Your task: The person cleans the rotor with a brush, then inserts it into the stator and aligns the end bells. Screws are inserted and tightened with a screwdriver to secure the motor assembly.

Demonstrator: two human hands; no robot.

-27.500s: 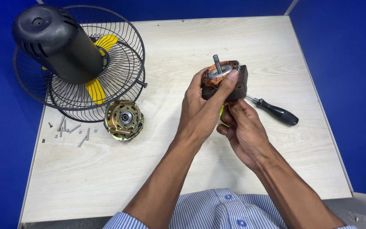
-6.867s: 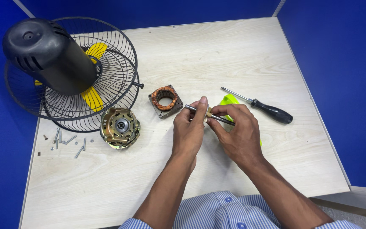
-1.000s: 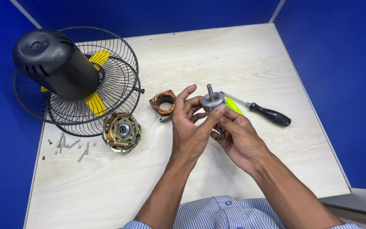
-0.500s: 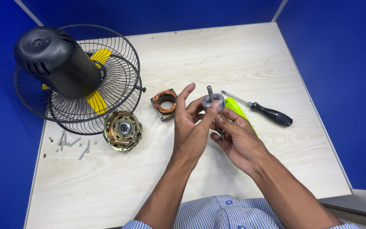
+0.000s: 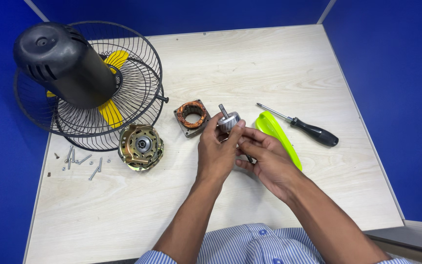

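Rotor [image 5: 229, 121] with shaft up, pinched in left hand [image 5: 217, 154] fingertips; right hand [image 5: 264, 159] cups it from below, fingers closed on lower end. Held just right of stator [image 5: 192, 114]. Motor already apart: stator on table [image 5: 250, 63], brass end cover [image 5: 140, 145] left of it, screws [image 5: 81, 161] further left, fan cage [image 5: 98, 88] beyond. Screwdriver [image 5: 308, 129] and green blade [image 5: 277, 137] right of stator, untouched. Reassembly not visible yet.

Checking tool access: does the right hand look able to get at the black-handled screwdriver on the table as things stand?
Probably yes. The black-handled screwdriver lies in the open just beyond the right hand, with only the flat lime-green plastic piece between them. The hand is now on the silver shafted rotor, so it must let go first.
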